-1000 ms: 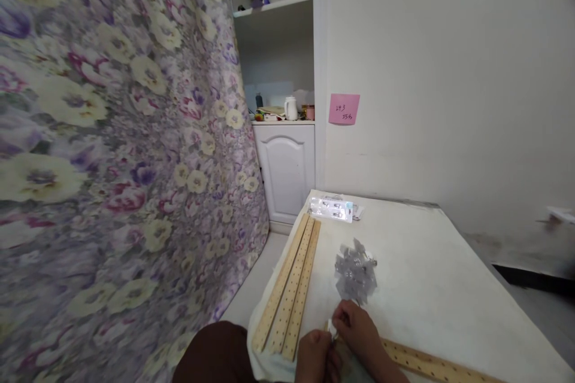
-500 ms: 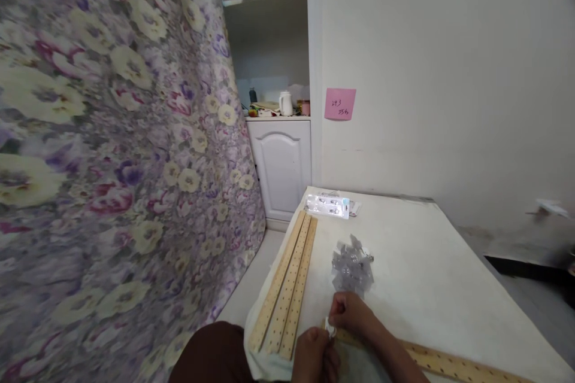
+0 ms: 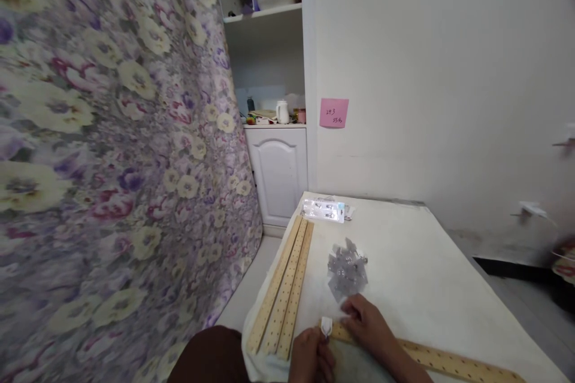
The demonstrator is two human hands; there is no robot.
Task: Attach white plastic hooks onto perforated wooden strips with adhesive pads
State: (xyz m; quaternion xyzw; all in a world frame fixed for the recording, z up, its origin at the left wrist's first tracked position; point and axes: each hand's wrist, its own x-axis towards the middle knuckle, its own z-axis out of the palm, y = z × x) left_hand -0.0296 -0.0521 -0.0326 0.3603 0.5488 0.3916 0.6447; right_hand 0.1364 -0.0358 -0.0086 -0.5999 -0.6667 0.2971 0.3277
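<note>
A small white hook-like piece (image 3: 326, 326) stands at the near-left end of a perforated wooden strip (image 3: 444, 360). My left hand (image 3: 309, 354) is closed, thumb and fingers pinching the lower part of this piece. Just right of it, my right hand (image 3: 367, 324) hovers over the strip with its fingers curled together. Whatever its fingertips hold, if anything, is too small to make out. Beyond my right hand lies a pile of small clear plastic pieces (image 3: 347, 269).
Three perforated wooden strips (image 3: 284, 293) lie side by side along the left edge of the white-covered table (image 3: 404, 269). At the far end sits a clear blister pack (image 3: 323, 210). A floral curtain (image 3: 135, 161) hangs on the left; my knee (image 3: 206, 356) is below.
My right hand has drawn away from the white piece, a little to the right. The white piece now shows more fully above my left fingers. The view has tilted slightly up.
</note>
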